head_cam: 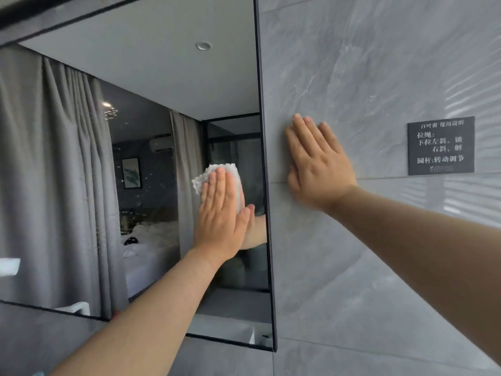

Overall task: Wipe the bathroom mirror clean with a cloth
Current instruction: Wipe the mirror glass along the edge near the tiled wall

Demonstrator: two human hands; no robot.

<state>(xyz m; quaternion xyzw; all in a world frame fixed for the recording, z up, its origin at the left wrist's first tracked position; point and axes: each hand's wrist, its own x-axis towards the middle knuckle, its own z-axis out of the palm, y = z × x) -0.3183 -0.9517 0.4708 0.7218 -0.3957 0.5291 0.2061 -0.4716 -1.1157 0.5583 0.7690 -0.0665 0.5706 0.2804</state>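
A large black-framed mirror (135, 131) fills the left of the head view and reflects curtains, a bed and a ceiling. My left hand (219, 215) lies flat with straight fingers on a white fluffy cloth (217, 172), pressing it against the glass near the mirror's right edge. The cloth sticks out above and to the left of the fingertips. My right hand (317, 164) rests flat with straight fingers on the grey tiled wall (366, 77), just right of the mirror frame. Small specks show on the glass left of the cloth.
A dark sign (441, 145) with white writing is fixed to the wall right of my right hand. The mirror's black right frame edge (264, 158) runs top to bottom between my two hands. Grey tile continues below the mirror.
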